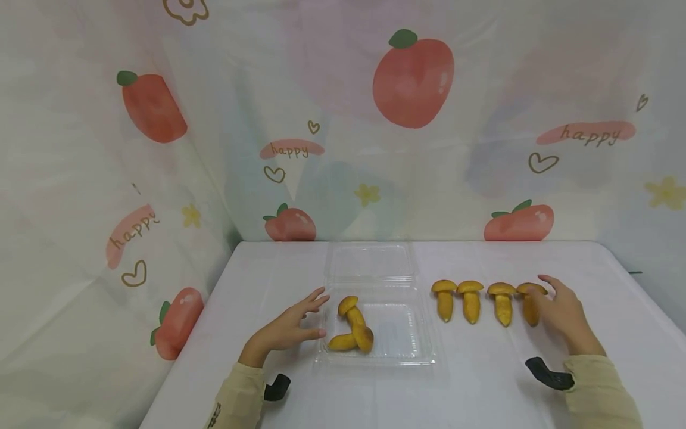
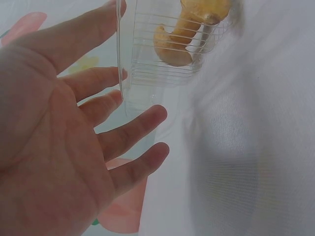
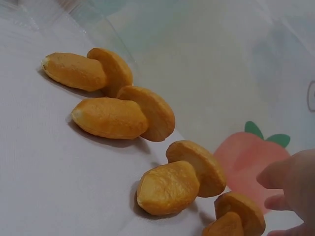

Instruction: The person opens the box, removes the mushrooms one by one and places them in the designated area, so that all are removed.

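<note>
A clear plastic box [image 1: 393, 325] lies open on the table, with two yellow-brown mushrooms [image 1: 362, 337] touching each other in its left part. At its left edge is my left hand [image 1: 286, 329], fingers extended; the left wrist view shows its fingers [image 2: 140, 130] spread beside the clear wall, gripping nothing. On the right, several like mushrooms [image 1: 471, 301] stand in a row, caps toward the back. Over the rightmost mushroom [image 1: 529, 307] is my right hand [image 1: 565, 319], partly covering it. In the right wrist view the fingers [image 3: 273, 177] appear apart from that mushroom's cap [image 3: 241, 209].
The box's hinged lid [image 1: 370, 262] is folded back toward the rear edge. White cloth [image 1: 471, 381] covers the table. A printed curtain [image 1: 343, 89] hangs behind and at the left. Dark wrist mounts [image 1: 549, 374] show at both sleeves.
</note>
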Available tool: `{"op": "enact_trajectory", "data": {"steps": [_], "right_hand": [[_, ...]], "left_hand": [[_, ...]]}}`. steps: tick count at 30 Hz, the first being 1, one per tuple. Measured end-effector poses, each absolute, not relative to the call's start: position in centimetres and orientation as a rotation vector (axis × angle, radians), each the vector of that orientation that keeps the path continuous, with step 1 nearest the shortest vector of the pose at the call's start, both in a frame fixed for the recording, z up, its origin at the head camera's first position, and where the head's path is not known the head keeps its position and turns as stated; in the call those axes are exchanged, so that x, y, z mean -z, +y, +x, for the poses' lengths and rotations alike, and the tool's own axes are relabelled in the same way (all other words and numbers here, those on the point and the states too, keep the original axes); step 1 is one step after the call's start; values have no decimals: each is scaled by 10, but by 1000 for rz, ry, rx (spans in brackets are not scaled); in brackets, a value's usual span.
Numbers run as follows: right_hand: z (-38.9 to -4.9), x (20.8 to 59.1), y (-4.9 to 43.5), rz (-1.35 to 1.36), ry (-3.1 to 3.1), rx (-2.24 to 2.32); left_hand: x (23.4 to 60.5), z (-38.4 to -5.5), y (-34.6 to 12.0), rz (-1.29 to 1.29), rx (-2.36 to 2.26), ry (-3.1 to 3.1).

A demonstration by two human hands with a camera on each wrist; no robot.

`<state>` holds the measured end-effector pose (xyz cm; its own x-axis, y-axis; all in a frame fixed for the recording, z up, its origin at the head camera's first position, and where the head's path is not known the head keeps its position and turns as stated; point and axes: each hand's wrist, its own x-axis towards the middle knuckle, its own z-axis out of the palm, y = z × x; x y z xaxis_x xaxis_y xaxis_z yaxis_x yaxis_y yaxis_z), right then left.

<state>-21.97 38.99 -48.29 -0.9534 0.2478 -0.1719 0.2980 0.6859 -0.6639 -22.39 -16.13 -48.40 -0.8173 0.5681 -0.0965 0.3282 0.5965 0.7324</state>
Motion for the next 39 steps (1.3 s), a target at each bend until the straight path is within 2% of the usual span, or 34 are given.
{"op": "enact_trajectory", "data": {"steps": [16,39], "right_hand": [[-214,465,364,358,2992,1170],[-211,455,290,-198,3154,1122]], "left_hand": [[483,-222,-158,730,-1051,2508],[485,-225,-160,746,-1052,2505]]}}
